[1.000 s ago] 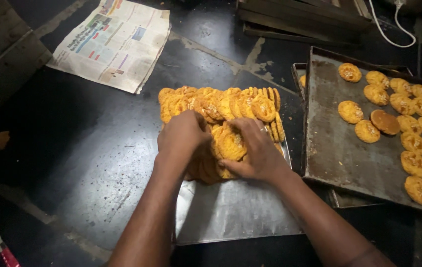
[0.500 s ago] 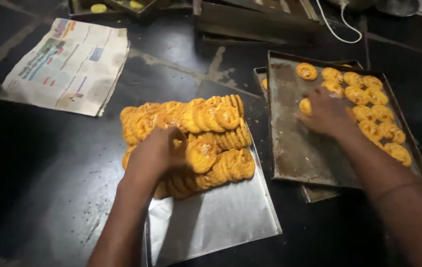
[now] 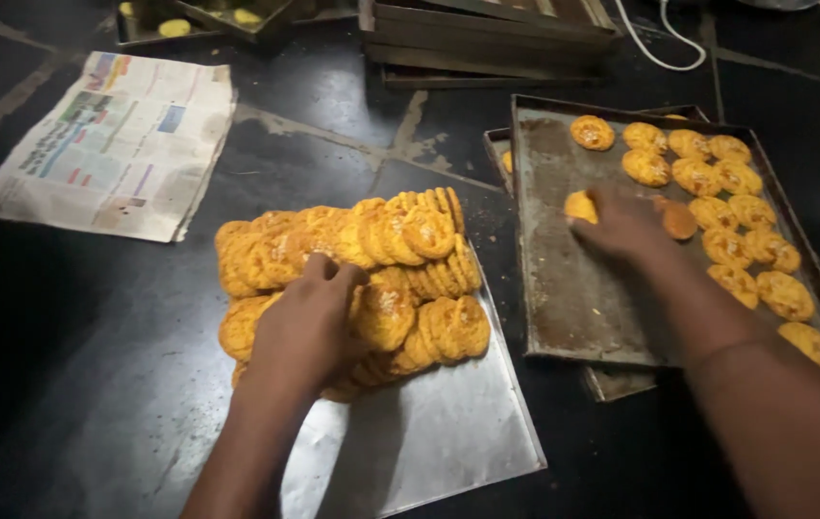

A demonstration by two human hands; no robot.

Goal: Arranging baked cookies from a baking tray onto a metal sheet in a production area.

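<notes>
Many cookies [image 3: 410,259] fill steel sheet [image 3: 429,442]; right hand [image 3: 621,226] fingers pinch one cookie [image 3: 580,206] over tray [image 3: 564,298].

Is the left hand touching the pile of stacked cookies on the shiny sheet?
Touching. The head view shows the left hand lying palm-down on the cookie pile, fingers pressed on the cookies with no gap, above the shiny sheet.

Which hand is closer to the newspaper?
Left. The left hand rests on the cookie pile, just right of the newspaper. The right hand is far across, on the dark tray.
</notes>
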